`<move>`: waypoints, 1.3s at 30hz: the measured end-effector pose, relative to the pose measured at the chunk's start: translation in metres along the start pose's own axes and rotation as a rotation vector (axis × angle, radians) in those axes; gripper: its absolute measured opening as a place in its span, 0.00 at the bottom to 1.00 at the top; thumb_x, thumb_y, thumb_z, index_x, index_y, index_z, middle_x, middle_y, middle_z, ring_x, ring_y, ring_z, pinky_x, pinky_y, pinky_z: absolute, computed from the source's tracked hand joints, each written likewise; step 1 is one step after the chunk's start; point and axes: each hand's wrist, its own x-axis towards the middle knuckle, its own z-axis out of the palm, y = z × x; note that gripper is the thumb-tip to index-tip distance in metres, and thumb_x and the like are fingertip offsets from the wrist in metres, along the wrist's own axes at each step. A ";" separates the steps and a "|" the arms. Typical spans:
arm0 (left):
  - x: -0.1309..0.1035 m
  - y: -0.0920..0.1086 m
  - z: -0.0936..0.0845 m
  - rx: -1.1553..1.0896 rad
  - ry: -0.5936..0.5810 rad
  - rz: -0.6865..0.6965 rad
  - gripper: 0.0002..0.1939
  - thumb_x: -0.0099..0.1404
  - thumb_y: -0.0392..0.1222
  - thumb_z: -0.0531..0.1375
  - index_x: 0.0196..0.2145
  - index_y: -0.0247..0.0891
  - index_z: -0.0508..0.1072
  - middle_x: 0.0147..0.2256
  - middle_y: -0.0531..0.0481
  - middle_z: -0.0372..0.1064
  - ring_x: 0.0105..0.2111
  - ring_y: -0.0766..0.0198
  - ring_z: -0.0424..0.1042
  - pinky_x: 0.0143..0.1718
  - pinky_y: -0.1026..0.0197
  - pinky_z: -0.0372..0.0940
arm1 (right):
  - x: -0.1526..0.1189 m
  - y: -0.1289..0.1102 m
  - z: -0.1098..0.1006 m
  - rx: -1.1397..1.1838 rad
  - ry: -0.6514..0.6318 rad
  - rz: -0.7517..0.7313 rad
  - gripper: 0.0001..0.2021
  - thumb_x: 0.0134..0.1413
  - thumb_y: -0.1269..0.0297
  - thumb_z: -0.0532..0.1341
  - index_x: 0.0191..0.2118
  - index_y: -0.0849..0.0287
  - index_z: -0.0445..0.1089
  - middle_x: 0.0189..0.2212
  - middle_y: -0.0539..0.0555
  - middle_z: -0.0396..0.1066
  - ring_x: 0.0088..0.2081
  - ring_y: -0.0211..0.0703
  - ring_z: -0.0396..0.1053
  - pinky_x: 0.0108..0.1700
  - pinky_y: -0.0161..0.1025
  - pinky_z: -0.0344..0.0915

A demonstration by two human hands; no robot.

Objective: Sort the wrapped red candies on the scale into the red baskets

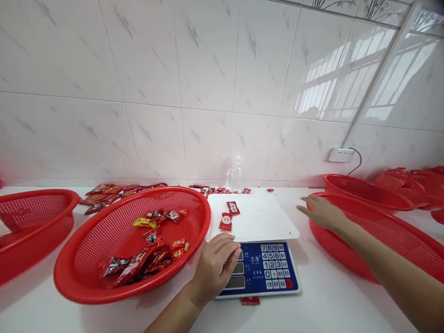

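My left hand (215, 266) is over the left side of the digital scale's blue keypad panel (255, 273), fingers curled toward the thumb; whether anything is inside them is hidden. Two red candy packets (225, 222) lie on the scale's white tray (267, 217), just beyond that hand. Out to the right, my right hand (324, 212) is stretched over the near-left rim of a red plastic basket (367, 217), fingers spread and nothing seen in them. Left of the scale, a red mesh basket (93, 249) holds several wrapped snacks (149, 263), one of them yellow.
Another red basket (38, 236) stands at the far left. Along the tiled wall lie red packets (104, 196) and small candies (222, 190). A transparent object (236, 173) stands behind the scale. A power strip (341, 155) and red bags (402, 185) are at the right.
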 end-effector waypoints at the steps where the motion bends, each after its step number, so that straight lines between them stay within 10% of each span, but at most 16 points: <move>1: 0.000 0.000 0.000 0.002 0.003 0.000 0.07 0.63 0.30 0.56 0.39 0.37 0.70 0.35 0.48 0.72 0.42 0.61 0.69 0.49 0.56 0.64 | 0.003 -0.025 0.006 0.024 -0.057 -0.074 0.30 0.53 0.41 0.50 0.54 0.55 0.66 0.58 0.64 0.60 0.58 0.62 0.58 0.52 0.59 0.59; 8: 0.000 0.001 -0.002 0.025 0.004 0.001 0.07 0.63 0.30 0.56 0.38 0.37 0.70 0.35 0.47 0.72 0.42 0.61 0.69 0.47 0.56 0.65 | 0.003 -0.182 0.055 0.136 -0.343 -0.491 0.36 0.52 0.37 0.51 0.64 0.47 0.49 0.65 0.59 0.45 0.65 0.58 0.41 0.58 0.55 0.49; 15: -0.001 -0.001 -0.001 0.049 -0.002 -0.006 0.07 0.63 0.31 0.55 0.38 0.36 0.70 0.35 0.46 0.72 0.43 0.60 0.69 0.48 0.56 0.65 | 0.002 -0.218 0.070 0.078 -0.287 -0.625 0.23 0.59 0.46 0.51 0.55 0.50 0.63 0.57 0.57 0.61 0.57 0.52 0.57 0.54 0.50 0.54; 24: 0.000 0.002 0.000 0.007 -0.010 0.028 0.07 0.63 0.30 0.56 0.38 0.37 0.70 0.34 0.49 0.71 0.40 0.63 0.69 0.50 0.57 0.65 | 0.003 -0.170 0.049 -0.045 -0.108 -0.487 0.14 0.62 0.58 0.49 0.36 0.57 0.69 0.36 0.55 0.72 0.37 0.43 0.69 0.36 0.36 0.59; 39: 0.002 0.001 0.002 -0.015 -0.014 0.012 0.07 0.63 0.31 0.56 0.38 0.37 0.70 0.34 0.48 0.72 0.38 0.63 0.70 0.47 0.57 0.66 | -0.023 0.040 -0.024 -0.087 0.154 0.188 0.20 0.59 0.48 0.45 0.27 0.52 0.65 0.25 0.59 0.72 0.22 0.49 0.67 0.24 0.43 0.54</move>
